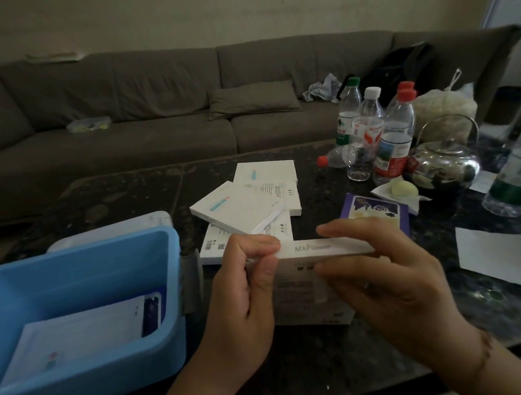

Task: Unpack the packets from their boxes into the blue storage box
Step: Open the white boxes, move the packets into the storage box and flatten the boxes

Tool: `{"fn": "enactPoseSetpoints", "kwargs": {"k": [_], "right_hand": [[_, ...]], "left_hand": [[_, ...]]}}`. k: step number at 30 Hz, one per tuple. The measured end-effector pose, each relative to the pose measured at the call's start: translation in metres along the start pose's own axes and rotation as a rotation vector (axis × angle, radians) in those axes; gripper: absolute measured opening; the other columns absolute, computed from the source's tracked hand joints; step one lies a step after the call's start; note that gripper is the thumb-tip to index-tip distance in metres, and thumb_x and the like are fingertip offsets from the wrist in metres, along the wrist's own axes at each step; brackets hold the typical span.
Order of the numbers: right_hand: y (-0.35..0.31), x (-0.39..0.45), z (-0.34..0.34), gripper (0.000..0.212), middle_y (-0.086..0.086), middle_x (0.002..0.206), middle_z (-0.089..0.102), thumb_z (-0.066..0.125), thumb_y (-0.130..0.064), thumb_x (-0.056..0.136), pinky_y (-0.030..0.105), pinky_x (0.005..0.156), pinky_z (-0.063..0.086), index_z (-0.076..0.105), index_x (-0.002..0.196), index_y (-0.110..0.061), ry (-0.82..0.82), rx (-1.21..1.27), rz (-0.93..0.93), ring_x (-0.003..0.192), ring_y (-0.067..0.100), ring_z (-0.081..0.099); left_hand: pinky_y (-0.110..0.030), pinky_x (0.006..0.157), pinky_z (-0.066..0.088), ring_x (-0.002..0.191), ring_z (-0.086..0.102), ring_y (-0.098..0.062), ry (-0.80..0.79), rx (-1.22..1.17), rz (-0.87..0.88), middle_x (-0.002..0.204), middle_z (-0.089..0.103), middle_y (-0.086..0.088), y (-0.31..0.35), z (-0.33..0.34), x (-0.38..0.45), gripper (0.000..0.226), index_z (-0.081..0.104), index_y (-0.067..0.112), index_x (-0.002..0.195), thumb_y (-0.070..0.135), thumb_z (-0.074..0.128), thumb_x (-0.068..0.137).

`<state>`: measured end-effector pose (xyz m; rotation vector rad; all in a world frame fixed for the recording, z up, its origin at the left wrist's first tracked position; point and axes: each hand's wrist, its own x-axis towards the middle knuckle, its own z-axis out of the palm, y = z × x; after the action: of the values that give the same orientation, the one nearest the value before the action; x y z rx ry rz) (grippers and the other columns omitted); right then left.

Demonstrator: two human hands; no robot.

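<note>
**A white box held at its end flap, packets waiting inside**

While the white box [313,272] stood on edge low in the middle of the frame, both hands were on it: the left hand [245,290] pinched its left end between thumb and curled fingers, and the right hand [385,281] had its grip closed round the right part, fingers along the top edge and thumb on the near face. The blue storage box [156,291] sat at lower left on the counter [335,361], just beside the left hand, with a white packet [80,330] already lying in it. More white boxes [247,207] were stacked loosely at centre frame, and a purple packet [376,213] lay behind the right hand.

By my judgement the end flap was about to be opened. The risks from here: pulling too hard with the left pinch could tear the flap; tipping the opened end downward could let packets slide out onto the counter rather than into the storage box; a wide sweep of the right elbow could knock the water bottles [376,132] or the kettle [446,165] at upper right
</note>
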<state>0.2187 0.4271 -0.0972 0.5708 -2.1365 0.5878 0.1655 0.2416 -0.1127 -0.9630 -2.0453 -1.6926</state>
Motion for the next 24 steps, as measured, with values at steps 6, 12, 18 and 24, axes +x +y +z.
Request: {"fn": "enactPoseSetpoints", "kwargs": {"k": [6,12,18,24], "right_hand": [[0.012,-0.008,0.001,0.018,0.006,0.128,0.051,0.07,-0.024,0.088,0.035,0.071,0.049,0.064,0.105,-0.022,-0.072,-0.143,-0.178,0.098,0.024,0.057],[0.01,-0.011,0.004,0.017,0.006,0.132,0.046,0.065,-0.034,0.086,0.043,0.077,0.045,0.078,0.085,-0.022,-0.133,-0.178,-0.171,0.102,0.031,0.05],[0.01,-0.02,0.006,0.011,0.005,0.14,0.041,0.067,-0.028,0.082,0.037,0.101,0.039,0.069,0.078,-0.018,-0.074,-0.024,-0.108,0.127,0.028,0.04],[0.007,-0.032,0.013,0.053,-0.019,0.109,0.056,0.073,-0.019,0.081,0.004,0.069,0.049,0.032,0.103,-0.046,-0.289,0.335,0.827,0.101,-0.011,0.058]], "left_hand": [[-0.023,0.077,0.055,0.105,0.057,-0.004,0.002,-0.072,-0.019,0.109,0.056,0.023,0.001,0.0,-0.002,0.013,0.051,0.041,0.102,0.038,0.041,0.094],[-0.043,0.078,0.059,0.111,0.06,-0.019,0.003,-0.232,-0.141,0.11,0.058,0.016,0.002,0.004,-0.007,0.035,0.052,0.047,0.098,0.053,0.074,0.072],[-0.036,0.082,0.058,0.114,0.056,-0.004,0.093,-0.008,-0.022,0.113,0.052,0.033,-0.006,0.013,-0.009,0.061,0.043,0.058,0.105,0.036,0.085,0.066],[0.001,0.08,0.043,0.121,0.036,0.023,0.014,0.035,-0.138,0.117,0.026,0.06,-0.018,0.019,-0.013,0.109,0.005,0.076,0.124,0.014,0.078,0.072]]}}
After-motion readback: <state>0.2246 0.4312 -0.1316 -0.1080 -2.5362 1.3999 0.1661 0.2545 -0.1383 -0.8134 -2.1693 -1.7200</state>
